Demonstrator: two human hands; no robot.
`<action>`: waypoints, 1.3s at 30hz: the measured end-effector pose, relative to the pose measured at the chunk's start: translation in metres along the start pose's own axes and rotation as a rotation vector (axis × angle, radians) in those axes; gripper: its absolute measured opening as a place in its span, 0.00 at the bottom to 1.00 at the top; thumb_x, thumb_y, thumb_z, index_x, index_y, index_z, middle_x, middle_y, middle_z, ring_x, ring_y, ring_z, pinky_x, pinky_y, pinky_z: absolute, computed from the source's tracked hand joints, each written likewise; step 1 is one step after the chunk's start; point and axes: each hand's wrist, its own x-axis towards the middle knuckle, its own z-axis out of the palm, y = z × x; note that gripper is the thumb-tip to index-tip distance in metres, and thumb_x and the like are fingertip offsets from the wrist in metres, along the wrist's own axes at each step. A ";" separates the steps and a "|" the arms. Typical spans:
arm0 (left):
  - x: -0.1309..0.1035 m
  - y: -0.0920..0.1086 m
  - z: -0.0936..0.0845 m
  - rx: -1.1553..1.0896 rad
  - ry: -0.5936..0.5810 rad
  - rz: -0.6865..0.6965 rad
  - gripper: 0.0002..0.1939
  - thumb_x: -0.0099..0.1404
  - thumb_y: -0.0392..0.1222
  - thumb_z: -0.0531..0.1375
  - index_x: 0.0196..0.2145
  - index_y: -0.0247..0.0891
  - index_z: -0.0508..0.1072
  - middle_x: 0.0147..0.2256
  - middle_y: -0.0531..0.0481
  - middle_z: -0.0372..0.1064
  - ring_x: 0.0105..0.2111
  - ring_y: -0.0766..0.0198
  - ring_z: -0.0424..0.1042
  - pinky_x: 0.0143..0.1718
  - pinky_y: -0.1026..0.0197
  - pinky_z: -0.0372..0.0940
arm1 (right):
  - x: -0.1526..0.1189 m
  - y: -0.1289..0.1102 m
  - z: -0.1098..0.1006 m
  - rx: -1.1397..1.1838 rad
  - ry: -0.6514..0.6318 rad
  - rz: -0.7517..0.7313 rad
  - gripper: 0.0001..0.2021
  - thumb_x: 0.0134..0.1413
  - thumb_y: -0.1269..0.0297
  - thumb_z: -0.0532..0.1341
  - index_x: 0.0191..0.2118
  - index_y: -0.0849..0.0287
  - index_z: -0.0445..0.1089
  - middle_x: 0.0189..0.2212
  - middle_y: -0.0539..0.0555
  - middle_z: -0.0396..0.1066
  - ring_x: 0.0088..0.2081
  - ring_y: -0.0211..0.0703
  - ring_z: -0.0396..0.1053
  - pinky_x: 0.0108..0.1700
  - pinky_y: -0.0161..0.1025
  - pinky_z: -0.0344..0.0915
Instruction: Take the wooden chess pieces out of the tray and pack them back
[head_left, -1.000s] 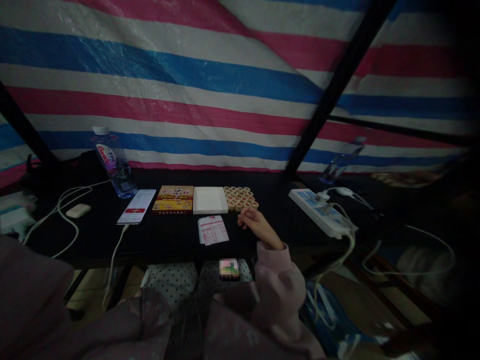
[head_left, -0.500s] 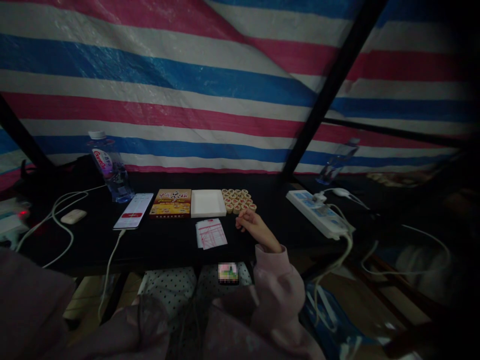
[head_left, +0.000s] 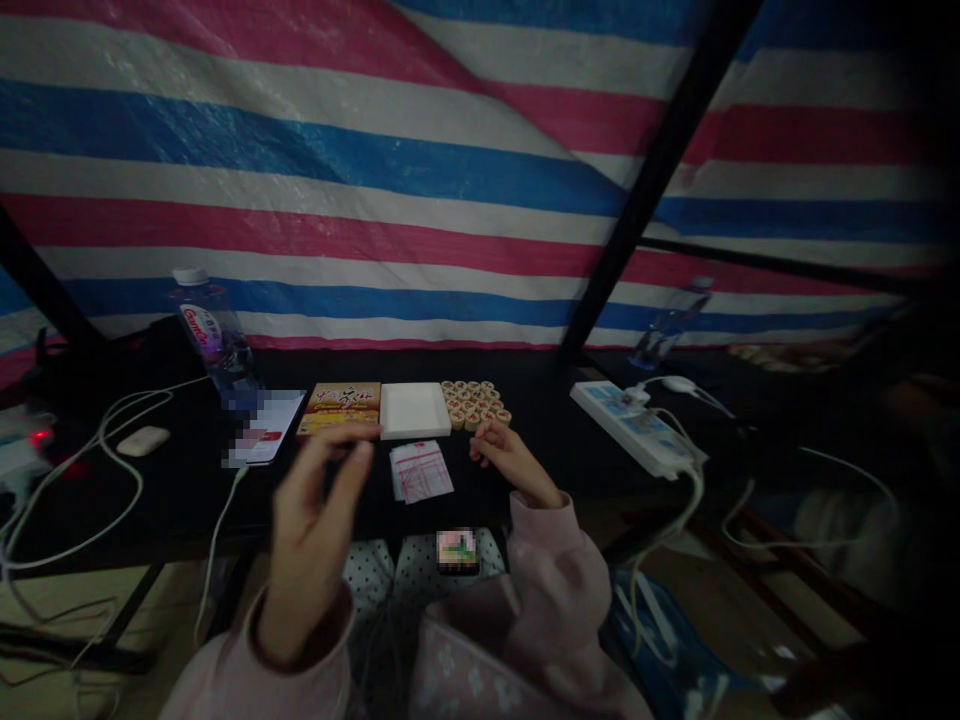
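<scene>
My left hand (head_left: 319, 515) is raised in front of the printed game box (head_left: 341, 400), its thumb and fingers apart and nothing between them. My right hand (head_left: 514, 460) rests at the near edge of a block of round Chinese chess pieces (head_left: 474, 402), its fingers curled closed. Whether anything sits inside those fingers is hidden. Between the box and the pieces lies a white open tray (head_left: 414, 408). A folded paper sheet with red lines (head_left: 421, 472), looking like a game board, lies just in front of the tray.
A phone (head_left: 274, 430) on a cable and a water bottle (head_left: 216, 335) stand left of the box. A white earphone case (head_left: 144, 441) lies farther left. To the right are a power strip (head_left: 637, 430) with plugged-in cables and another bottle (head_left: 671, 325).
My left hand has come up into view from below and now partly covers the game box. My right hand stays in nearly the same place. The view has shifted slightly.
</scene>
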 end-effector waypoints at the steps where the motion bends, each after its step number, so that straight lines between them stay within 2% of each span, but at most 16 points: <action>1: -0.001 -0.010 0.010 0.048 -0.094 0.037 0.14 0.66 0.45 0.51 0.47 0.42 0.67 0.49 0.48 0.66 0.50 0.59 0.65 0.50 0.52 0.61 | 0.000 0.000 0.000 0.002 0.000 -0.003 0.15 0.41 0.54 0.63 0.28 0.56 0.58 0.21 0.47 0.66 0.24 0.36 0.65 0.23 0.33 0.58; 3: -0.004 -0.032 0.031 0.233 -0.334 0.143 0.17 0.65 0.45 0.51 0.52 0.45 0.64 0.55 0.47 0.61 0.56 0.56 0.58 0.55 0.48 0.54 | 0.001 0.001 0.000 0.000 0.007 -0.003 0.15 0.41 0.54 0.63 0.28 0.56 0.58 0.21 0.47 0.66 0.24 0.35 0.65 0.23 0.32 0.58; 5: -0.009 -0.054 0.047 0.438 -0.513 0.223 0.25 0.62 0.48 0.54 0.57 0.45 0.58 0.59 0.44 0.55 0.60 0.52 0.51 0.58 0.42 0.46 | 0.001 0.002 0.000 -0.001 0.008 0.001 0.15 0.41 0.55 0.63 0.28 0.56 0.58 0.21 0.47 0.66 0.24 0.35 0.65 0.23 0.32 0.58; 6: -0.012 -0.062 0.052 0.493 -0.581 0.251 0.29 0.61 0.49 0.56 0.58 0.44 0.56 0.59 0.43 0.54 0.60 0.52 0.51 0.58 0.41 0.45 | 0.001 0.002 -0.001 -0.001 0.006 0.001 0.15 0.41 0.55 0.63 0.28 0.56 0.58 0.20 0.46 0.66 0.23 0.35 0.65 0.23 0.32 0.58; 8: -0.016 -0.071 0.055 0.555 -0.642 0.258 0.31 0.59 0.49 0.58 0.59 0.43 0.55 0.59 0.42 0.54 0.59 0.52 0.52 0.58 0.41 0.44 | 0.000 0.002 -0.001 0.005 0.003 -0.006 0.15 0.41 0.55 0.63 0.28 0.56 0.58 0.20 0.46 0.65 0.24 0.35 0.64 0.23 0.32 0.58; 15: -0.010 -0.054 0.033 0.488 -0.720 0.179 0.23 0.59 0.32 0.55 0.52 0.48 0.65 0.53 0.51 0.65 0.54 0.59 0.62 0.53 0.49 0.56 | -0.001 -0.001 0.000 0.012 0.004 -0.001 0.14 0.41 0.55 0.63 0.28 0.56 0.58 0.21 0.47 0.66 0.24 0.35 0.65 0.23 0.32 0.58; 19: 0.003 -0.051 0.021 0.411 -0.743 0.170 0.21 0.59 0.30 0.52 0.47 0.48 0.71 0.45 0.53 0.72 0.45 0.61 0.70 0.48 0.54 0.61 | 0.000 -0.001 0.001 -0.002 0.011 0.008 0.15 0.40 0.55 0.63 0.28 0.56 0.58 0.20 0.46 0.65 0.24 0.35 0.65 0.23 0.32 0.58; 22: 0.021 -0.049 0.012 0.343 -0.728 0.185 0.18 0.62 0.33 0.51 0.45 0.48 0.72 0.43 0.55 0.74 0.42 0.63 0.72 0.47 0.58 0.63 | -0.001 -0.001 0.000 -0.007 0.007 0.012 0.14 0.41 0.55 0.63 0.28 0.56 0.58 0.21 0.47 0.66 0.24 0.36 0.65 0.24 0.33 0.58; 25: 0.050 -0.039 0.004 0.331 -0.697 0.206 0.16 0.63 0.37 0.50 0.44 0.47 0.73 0.42 0.56 0.74 0.43 0.64 0.71 0.46 0.61 0.64 | -0.001 -0.002 0.000 -0.007 0.011 0.011 0.14 0.41 0.56 0.63 0.28 0.56 0.58 0.20 0.46 0.65 0.24 0.36 0.65 0.24 0.33 0.58; 28: 0.081 -0.026 0.002 0.458 -0.524 0.240 0.16 0.63 0.38 0.50 0.44 0.48 0.73 0.42 0.55 0.74 0.44 0.62 0.71 0.48 0.59 0.62 | -0.001 -0.001 0.000 -0.008 0.016 0.013 0.14 0.42 0.56 0.63 0.28 0.56 0.58 0.20 0.46 0.65 0.23 0.36 0.64 0.23 0.33 0.58; 31: 0.106 -0.023 0.013 0.588 -0.348 0.258 0.17 0.64 0.39 0.50 0.47 0.45 0.71 0.45 0.52 0.73 0.44 0.60 0.71 0.49 0.56 0.61 | 0.000 0.000 0.001 -0.005 0.022 0.017 0.14 0.42 0.56 0.63 0.28 0.56 0.58 0.20 0.46 0.65 0.23 0.35 0.64 0.23 0.32 0.57; 33: 0.115 -0.031 0.027 0.621 -0.320 0.263 0.18 0.65 0.37 0.48 0.48 0.43 0.70 0.46 0.50 0.72 0.45 0.60 0.70 0.50 0.55 0.60 | 0.000 0.001 0.001 -0.004 0.022 0.013 0.14 0.42 0.56 0.63 0.28 0.56 0.58 0.20 0.46 0.65 0.23 0.35 0.64 0.23 0.32 0.57; 36: 0.117 -0.055 0.053 0.640 -0.549 0.234 0.19 0.65 0.35 0.47 0.49 0.41 0.69 0.51 0.47 0.67 0.51 0.61 0.65 0.54 0.55 0.55 | 0.000 0.000 0.001 -0.003 0.014 0.013 0.14 0.42 0.56 0.63 0.28 0.56 0.58 0.20 0.46 0.65 0.23 0.35 0.64 0.23 0.33 0.57; 39: 0.111 -0.079 0.071 0.639 -0.685 0.232 0.16 0.63 0.37 0.51 0.46 0.43 0.72 0.48 0.48 0.70 0.50 0.61 0.66 0.57 0.53 0.50 | -0.001 -0.002 0.001 -0.002 0.018 0.021 0.14 0.42 0.56 0.63 0.28 0.56 0.57 0.20 0.46 0.65 0.23 0.35 0.64 0.23 0.33 0.58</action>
